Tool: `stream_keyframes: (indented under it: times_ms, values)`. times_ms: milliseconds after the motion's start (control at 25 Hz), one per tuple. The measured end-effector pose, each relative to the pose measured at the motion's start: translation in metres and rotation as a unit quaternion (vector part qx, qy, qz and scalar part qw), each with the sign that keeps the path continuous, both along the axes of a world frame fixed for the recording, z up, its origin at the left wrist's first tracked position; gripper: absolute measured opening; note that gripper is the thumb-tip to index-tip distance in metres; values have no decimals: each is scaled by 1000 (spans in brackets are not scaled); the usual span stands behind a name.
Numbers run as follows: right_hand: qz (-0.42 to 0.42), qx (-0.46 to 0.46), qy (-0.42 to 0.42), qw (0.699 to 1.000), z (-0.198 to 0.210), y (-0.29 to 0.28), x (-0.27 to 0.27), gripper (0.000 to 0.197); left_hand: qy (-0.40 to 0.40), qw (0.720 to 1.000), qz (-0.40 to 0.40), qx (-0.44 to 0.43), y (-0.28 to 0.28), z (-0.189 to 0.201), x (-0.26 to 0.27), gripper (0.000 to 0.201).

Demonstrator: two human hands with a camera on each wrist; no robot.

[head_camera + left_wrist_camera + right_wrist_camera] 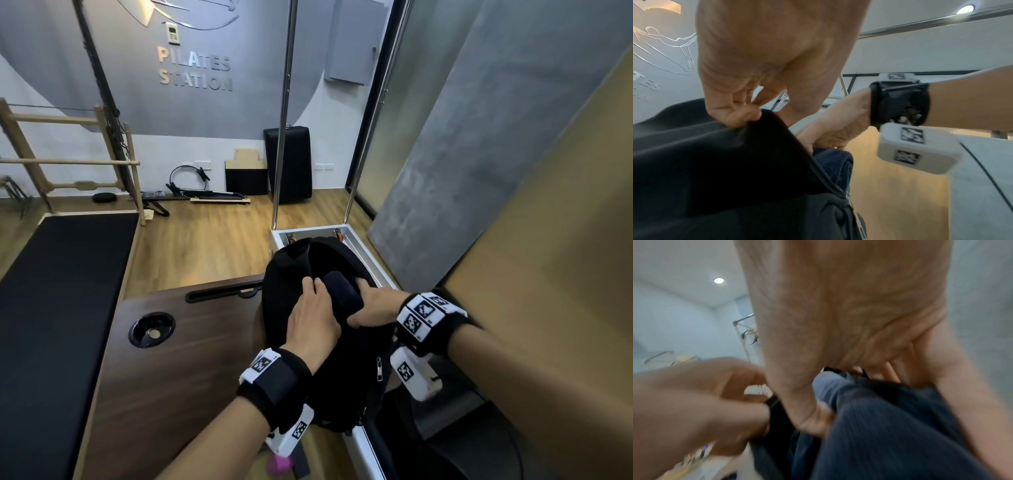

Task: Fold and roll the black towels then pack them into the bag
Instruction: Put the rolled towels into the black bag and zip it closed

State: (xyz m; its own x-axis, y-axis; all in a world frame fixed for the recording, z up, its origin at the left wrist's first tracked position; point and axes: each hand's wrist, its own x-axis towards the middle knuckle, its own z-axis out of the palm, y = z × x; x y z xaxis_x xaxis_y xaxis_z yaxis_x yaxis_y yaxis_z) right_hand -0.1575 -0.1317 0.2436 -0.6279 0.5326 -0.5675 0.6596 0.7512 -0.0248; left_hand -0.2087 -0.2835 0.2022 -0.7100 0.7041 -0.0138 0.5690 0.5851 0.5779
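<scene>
A black bag (291,291) stands open at the right end of the dark wooden table (178,359). My left hand (313,315) pinches the bag's zipper edge (777,128) and holds the mouth apart. A rolled dark towel (344,291) sits half inside the opening. My right hand (373,305) grips that roll, thumb on the near side and fingers round the far side. In the right wrist view the ribbed dark towel (890,426) fills the lower frame under my right hand (849,369). The left wrist view shows the towel (836,164) tucked behind the zipper.
The table has a round cup recess (151,329) and a slot (222,293) on its far side. A black padded reformer bed (58,291) lies left. Behind the bag stand a white metal frame (356,246) with upright poles (281,137) and a grey wall (479,154) on the right.
</scene>
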Motion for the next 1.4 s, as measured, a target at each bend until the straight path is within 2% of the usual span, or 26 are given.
stream_keyframes:
  times_ms: [40,160,240,440,640,760,840,960,1120,1200,1280,1400]
  values:
    - [0,-12,-27,1000,3,1,-7,97,3,1000,-5,0,0,-1,1,48]
    - [-17,2,-43,999,6,1,-27,94,14,1000,-6,1,-4,-2,2,43]
    - [-24,6,-30,999,2,1,-36,102,15,1000,-7,-5,-6,-1,0,46]
    - [-27,2,57,998,-8,7,-53,77,15,1000,4,-7,-9,2,-6,52]
    - [-31,24,-14,999,-1,19,-51,101,15,1000,11,1,-7,5,-10,61]
    - [2,26,-49,998,-5,21,-52,81,15,1000,3,4,-2,5,-5,60]
    - [-5,7,-58,998,-11,23,-52,69,15,1000,-4,4,1,3,-2,61]
    - [-51,-39,-29,998,-20,29,-48,56,14,1000,-14,-2,3,0,-1,64]
    - [-86,-82,28,992,-28,35,-43,52,19,1000,-18,-12,3,-2,-3,61]
    - [-86,-95,28,991,-31,36,-40,56,23,999,-20,-18,2,-2,-2,59]
    - [-83,-81,14,993,-32,36,-38,74,24,999,-16,-22,0,-3,-3,58]
    - [-91,-67,46,992,-39,33,-39,85,25,999,-18,-25,-2,-3,-2,61]
